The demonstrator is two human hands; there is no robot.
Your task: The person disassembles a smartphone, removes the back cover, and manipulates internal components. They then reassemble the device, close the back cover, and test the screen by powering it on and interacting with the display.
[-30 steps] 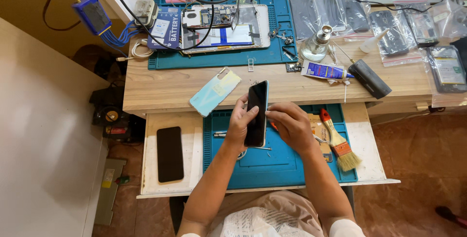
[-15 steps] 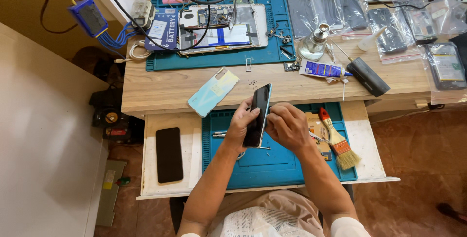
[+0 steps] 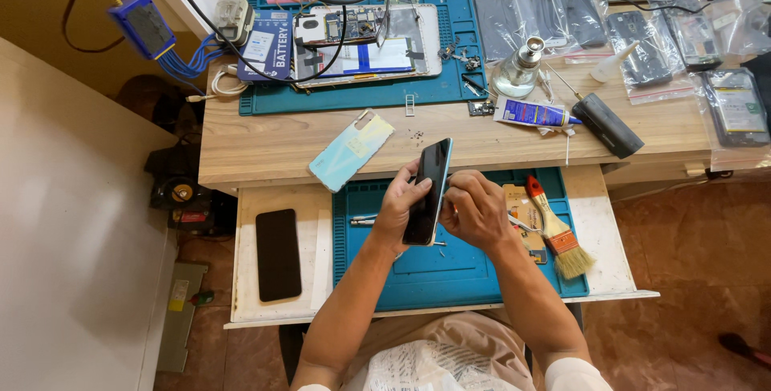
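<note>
Glossy black slab of a phone (image 3: 428, 191), tilted on edge above the ribbed blue silicone mat (image 3: 450, 278) of the pull-out tray. Left hand (image 3: 399, 210) wrapped along its left side, fingers clamped on the rim. Right hand (image 3: 476, 210) pressed to its right edge, fingers curled together against it. At 3 o'clock, a red-handled bristle brush (image 3: 558, 234). At 10 o'clock, a pale mint back cover (image 3: 352, 150). At 9 o'clock, another flat black phone (image 3: 278, 254).

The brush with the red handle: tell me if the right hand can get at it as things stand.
Probably yes. The brush lies uncovered on the blue mat, just beside the right hand, with nothing between them. But that hand is busy at the edge of the dark phone held in the left hand.
</note>
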